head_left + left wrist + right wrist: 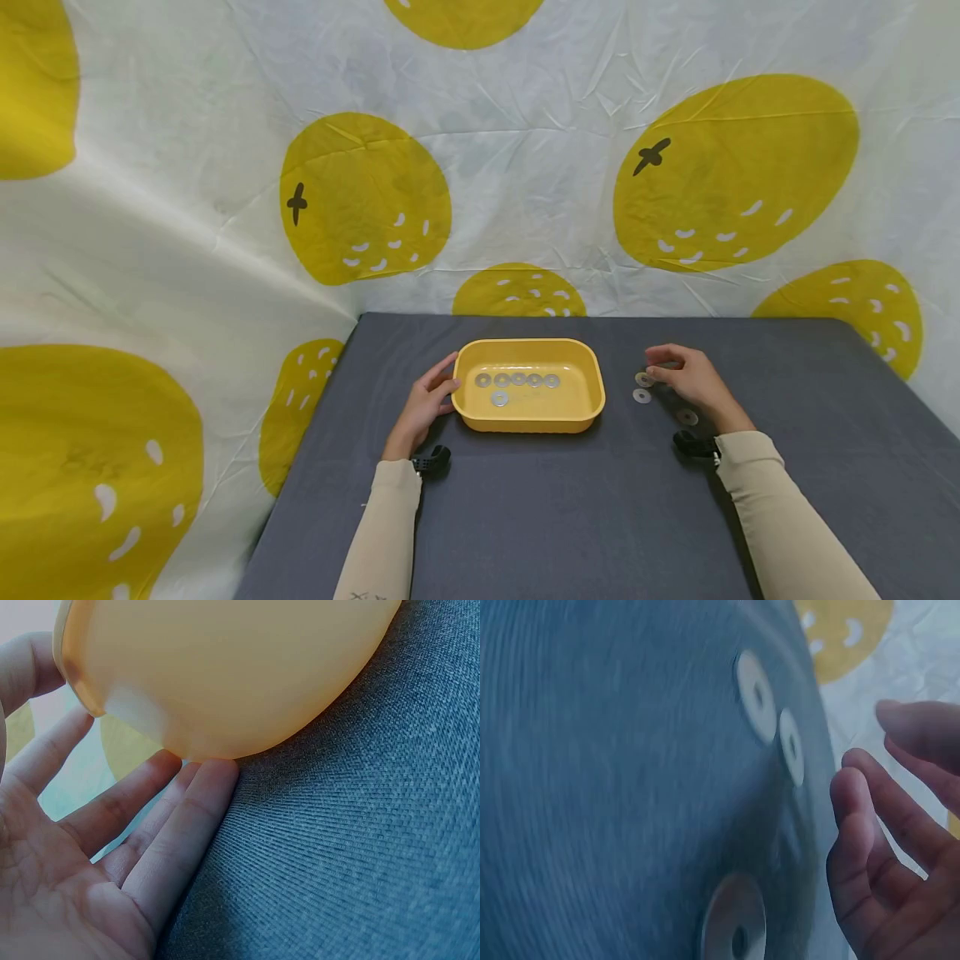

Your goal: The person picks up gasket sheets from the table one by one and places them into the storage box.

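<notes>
A yellow rectangular tray (528, 423) stands on the dark table with several flat metal washers (499, 399) lying in it, most in a row. My left hand (426, 407) touches the tray's left side; in the left wrist view its fairly straight fingers (191, 817) rest against the outer wall. To the right of the tray, my right hand (692, 379) hovers above the cloth beside loose washers (642, 397). Its thumb and index finger are close together, and no washer shows between them. Three loose washers (757, 696) lie flat in the right wrist view.
A dark grey cloth (525, 517) covers the table. White fabric with large yellow fruit prints (517, 183) hangs behind and at the left. Each wrist wears a black band (432, 462), below beige sleeves (780, 508).
</notes>
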Tool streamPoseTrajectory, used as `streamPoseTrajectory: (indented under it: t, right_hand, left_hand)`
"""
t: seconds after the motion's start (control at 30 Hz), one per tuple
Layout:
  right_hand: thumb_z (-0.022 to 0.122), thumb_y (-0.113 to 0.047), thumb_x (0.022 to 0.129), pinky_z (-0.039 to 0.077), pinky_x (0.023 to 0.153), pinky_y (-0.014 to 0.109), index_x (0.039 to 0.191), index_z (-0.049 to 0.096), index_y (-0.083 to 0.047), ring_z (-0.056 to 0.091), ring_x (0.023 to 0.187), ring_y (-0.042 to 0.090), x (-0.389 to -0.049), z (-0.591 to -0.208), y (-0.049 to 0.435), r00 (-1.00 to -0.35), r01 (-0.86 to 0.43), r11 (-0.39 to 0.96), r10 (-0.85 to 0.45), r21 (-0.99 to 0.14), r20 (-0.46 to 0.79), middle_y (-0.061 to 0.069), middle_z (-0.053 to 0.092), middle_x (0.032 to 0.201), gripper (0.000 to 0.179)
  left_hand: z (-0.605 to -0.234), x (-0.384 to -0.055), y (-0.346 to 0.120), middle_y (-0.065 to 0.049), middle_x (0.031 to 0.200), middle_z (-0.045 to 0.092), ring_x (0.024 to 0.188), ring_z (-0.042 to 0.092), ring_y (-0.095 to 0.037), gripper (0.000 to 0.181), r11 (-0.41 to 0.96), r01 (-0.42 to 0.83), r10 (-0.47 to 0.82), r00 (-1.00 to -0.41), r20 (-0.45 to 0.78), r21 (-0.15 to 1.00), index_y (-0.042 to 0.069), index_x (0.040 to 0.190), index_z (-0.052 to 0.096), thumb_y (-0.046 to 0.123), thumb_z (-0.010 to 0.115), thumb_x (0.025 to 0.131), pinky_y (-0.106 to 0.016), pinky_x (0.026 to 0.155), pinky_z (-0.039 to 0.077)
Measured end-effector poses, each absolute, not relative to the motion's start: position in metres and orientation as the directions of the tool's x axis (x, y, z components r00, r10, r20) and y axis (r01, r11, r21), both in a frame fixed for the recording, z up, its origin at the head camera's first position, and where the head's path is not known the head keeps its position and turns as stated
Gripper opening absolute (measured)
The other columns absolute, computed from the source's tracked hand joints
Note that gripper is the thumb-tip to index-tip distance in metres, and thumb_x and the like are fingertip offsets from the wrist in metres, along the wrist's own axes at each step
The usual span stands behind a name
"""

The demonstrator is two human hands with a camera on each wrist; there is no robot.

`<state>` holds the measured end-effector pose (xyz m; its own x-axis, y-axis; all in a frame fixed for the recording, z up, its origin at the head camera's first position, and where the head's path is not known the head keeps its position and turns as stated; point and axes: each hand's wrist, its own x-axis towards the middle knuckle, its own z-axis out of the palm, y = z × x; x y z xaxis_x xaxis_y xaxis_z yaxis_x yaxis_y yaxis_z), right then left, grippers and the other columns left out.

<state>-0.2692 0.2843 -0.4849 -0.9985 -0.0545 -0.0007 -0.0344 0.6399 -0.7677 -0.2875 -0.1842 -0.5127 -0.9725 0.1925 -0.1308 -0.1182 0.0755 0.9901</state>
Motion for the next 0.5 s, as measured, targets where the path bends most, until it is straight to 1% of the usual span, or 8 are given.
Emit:
streamPoseTrajectory:
  t: [0.03, 0.07, 0.1, 0.27, 0.5]
  right_hand:
    - [0.066, -0.017, 0.101, 0.057, 0.084, 0.048, 0.139, 0.059, 0.002, 0.069, 0.103, 0.028, -0.271, -0.486, 0.286, -0.998, -0.04, 0.669, -0.065, -0.742, -0.005, 0.028, 0.064, 0.131, 0.043]
    - [0.067, -0.017, 0.1, 0.056, 0.085, 0.05, 0.138, 0.06, 0.001, 0.067, 0.106, 0.036, -0.272, -0.487, 0.287, -0.997, -0.037, 0.69, -0.07, -0.723, -0.015, 0.028, 0.064, 0.131, 0.043]
    - [0.068, -0.017, 0.099, 0.056, 0.086, 0.052, 0.137, 0.061, 0.001, 0.066, 0.108, 0.04, -0.273, -0.487, 0.287, -0.997, -0.038, 0.71, -0.075, -0.703, -0.021, 0.027, 0.064, 0.13, 0.042]
    - [0.072, -0.017, 0.096, 0.052, 0.087, 0.055, 0.129, 0.067, 0.0, 0.066, 0.108, 0.042, -0.279, -0.489, 0.289, -0.994, -0.054, 0.775, -0.104, -0.629, -0.044, 0.026, 0.066, 0.122, 0.037]
    - [0.075, -0.014, 0.093, 0.051, 0.087, 0.058, 0.122, 0.07, 0.001, 0.063, 0.107, 0.043, -0.285, -0.492, 0.29, -0.988, -0.083, 0.81, -0.144, -0.581, -0.059, 0.026, 0.065, 0.118, 0.033]
  left_hand:
    - [-0.513, -0.288, -0.184, -0.011, 0.149, 0.057, 0.133, 0.059, -0.032, 0.05, 0.076, -0.117, 0.193, -0.973, -0.13, 0.99, 0.041, 0.149, 0.051, 0.023, 0.062, 0.103, -0.044, 0.094, 0.06]
    - [-0.513, -0.288, -0.184, -0.011, 0.149, 0.057, 0.133, 0.059, -0.032, 0.05, 0.075, -0.117, 0.195, -0.972, -0.13, 0.99, 0.042, 0.149, 0.051, 0.023, 0.062, 0.103, -0.044, 0.094, 0.06]
    - [-0.513, -0.288, -0.184, -0.01, 0.149, 0.056, 0.133, 0.059, -0.032, 0.05, 0.076, -0.115, 0.196, -0.972, -0.128, 0.99, 0.042, 0.149, 0.051, 0.023, 0.062, 0.103, -0.044, 0.095, 0.06]
    - [-0.513, -0.288, -0.184, -0.01, 0.15, 0.056, 0.134, 0.059, -0.031, 0.05, 0.074, -0.116, 0.196, -0.972, -0.128, 0.99, 0.043, 0.148, 0.052, 0.024, 0.063, 0.103, -0.044, 0.095, 0.059]
    - [-0.513, -0.288, -0.185, -0.013, 0.151, 0.054, 0.135, 0.057, -0.034, 0.051, 0.064, -0.115, 0.208, -0.97, -0.126, 0.991, 0.038, 0.151, 0.051, 0.025, 0.064, 0.103, -0.043, 0.094, 0.06]
